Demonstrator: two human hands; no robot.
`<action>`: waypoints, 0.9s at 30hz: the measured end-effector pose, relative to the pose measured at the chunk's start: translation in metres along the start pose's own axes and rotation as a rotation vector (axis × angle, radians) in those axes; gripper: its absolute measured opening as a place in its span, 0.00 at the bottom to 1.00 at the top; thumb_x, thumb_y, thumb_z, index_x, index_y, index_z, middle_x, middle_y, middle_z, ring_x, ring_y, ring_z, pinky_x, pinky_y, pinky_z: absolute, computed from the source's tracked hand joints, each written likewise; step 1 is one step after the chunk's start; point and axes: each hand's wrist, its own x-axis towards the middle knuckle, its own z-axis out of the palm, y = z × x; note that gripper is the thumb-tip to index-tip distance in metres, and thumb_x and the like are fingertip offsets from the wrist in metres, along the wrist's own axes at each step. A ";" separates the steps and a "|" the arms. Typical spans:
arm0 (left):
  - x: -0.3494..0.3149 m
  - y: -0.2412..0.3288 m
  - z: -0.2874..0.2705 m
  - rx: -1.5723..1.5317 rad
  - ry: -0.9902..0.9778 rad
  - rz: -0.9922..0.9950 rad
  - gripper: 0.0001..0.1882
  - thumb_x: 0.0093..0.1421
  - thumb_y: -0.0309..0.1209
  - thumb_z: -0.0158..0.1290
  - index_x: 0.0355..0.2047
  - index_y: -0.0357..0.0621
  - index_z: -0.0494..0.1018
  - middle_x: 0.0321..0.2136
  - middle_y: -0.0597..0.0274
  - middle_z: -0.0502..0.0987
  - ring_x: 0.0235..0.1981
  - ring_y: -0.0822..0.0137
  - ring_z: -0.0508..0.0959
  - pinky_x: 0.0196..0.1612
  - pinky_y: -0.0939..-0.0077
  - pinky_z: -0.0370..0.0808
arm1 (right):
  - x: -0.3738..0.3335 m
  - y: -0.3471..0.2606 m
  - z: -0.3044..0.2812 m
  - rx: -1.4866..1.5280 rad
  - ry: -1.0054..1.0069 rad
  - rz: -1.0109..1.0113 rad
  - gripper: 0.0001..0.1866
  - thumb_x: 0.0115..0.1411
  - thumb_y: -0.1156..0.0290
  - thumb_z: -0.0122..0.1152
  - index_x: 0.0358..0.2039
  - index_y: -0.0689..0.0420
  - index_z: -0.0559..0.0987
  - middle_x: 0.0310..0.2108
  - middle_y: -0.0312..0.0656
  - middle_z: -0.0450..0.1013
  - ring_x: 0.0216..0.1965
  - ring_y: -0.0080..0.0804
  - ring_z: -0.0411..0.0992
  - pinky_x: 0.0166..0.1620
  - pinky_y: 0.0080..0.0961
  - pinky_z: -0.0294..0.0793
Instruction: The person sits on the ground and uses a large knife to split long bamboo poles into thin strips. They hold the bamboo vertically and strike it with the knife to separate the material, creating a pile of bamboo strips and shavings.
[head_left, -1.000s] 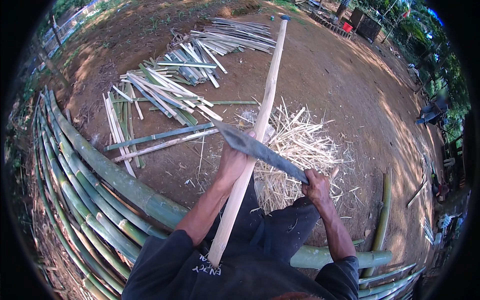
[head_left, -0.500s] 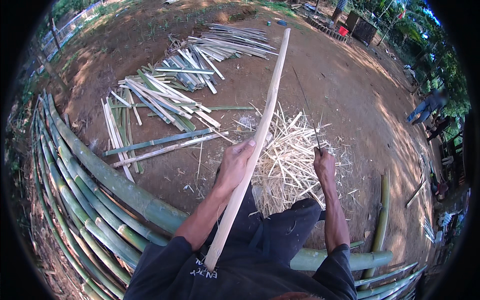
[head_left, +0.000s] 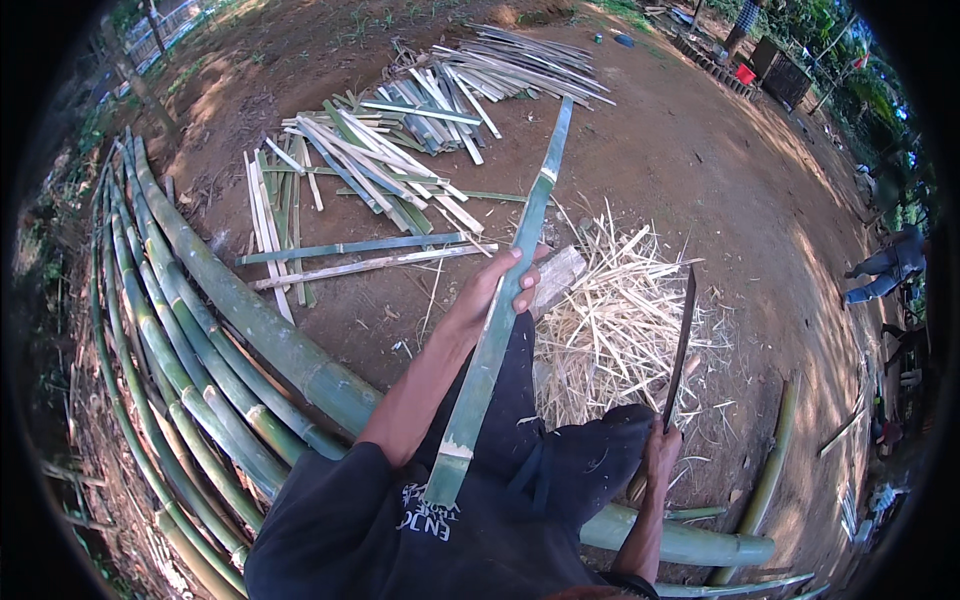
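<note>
My left hand (head_left: 497,287) is closed round the middle of a long split bamboo strip (head_left: 494,352). The strip's green outer skin faces up, with pale marks at its joints. It slants from near my chest away to the far right. At the right, beside my knee, my right hand (head_left: 661,447) grips the handle of a machete (head_left: 682,340), its dark narrow blade pointing up and away from me. Beyond my knees lies a heap of pale bamboo shavings (head_left: 610,345). A weathered wood block (head_left: 560,277) sits at the heap's left edge, just right of my left hand.
Thick green bamboo poles (head_left: 285,352) lie at the left and run under my legs. Split strips (head_left: 375,165) are stacked on the dirt ahead, with more slats (head_left: 520,60) farther off. Another pole (head_left: 770,465) lies at right. A person (head_left: 890,262) is at the far right.
The bamboo strip has turned over, from its pale inner face to its green skin. My right hand has come lower and nearer, the machete now more upright. The view has shifted slightly.
</note>
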 end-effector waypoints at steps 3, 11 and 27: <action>0.003 -0.003 -0.016 0.094 0.058 -0.049 0.27 0.70 0.39 0.39 0.59 0.26 0.57 0.26 0.66 0.66 0.23 0.76 0.69 0.24 0.83 0.68 | -0.031 0.035 0.007 0.151 -0.009 0.079 0.19 0.65 0.56 0.53 0.28 0.62 0.72 0.14 0.35 0.63 0.12 0.24 0.60 0.15 0.26 0.59; -0.005 -0.023 -0.056 0.139 0.152 -0.076 0.23 0.69 0.41 0.42 0.50 0.30 0.67 0.29 0.61 0.72 0.28 0.69 0.72 0.32 0.78 0.71 | -0.074 0.043 0.024 0.318 -0.025 0.279 0.19 0.66 0.57 0.53 0.27 0.60 0.71 0.13 0.32 0.61 0.11 0.22 0.60 0.14 0.23 0.59; -0.033 -0.060 -0.070 0.561 0.601 0.145 0.19 0.71 0.35 0.33 0.49 0.30 0.63 0.27 0.59 0.72 0.21 0.69 0.74 0.28 0.73 0.73 | -0.062 0.060 0.027 0.319 -0.061 0.291 0.18 0.65 0.57 0.53 0.25 0.59 0.69 0.13 0.33 0.61 0.10 0.24 0.60 0.12 0.25 0.59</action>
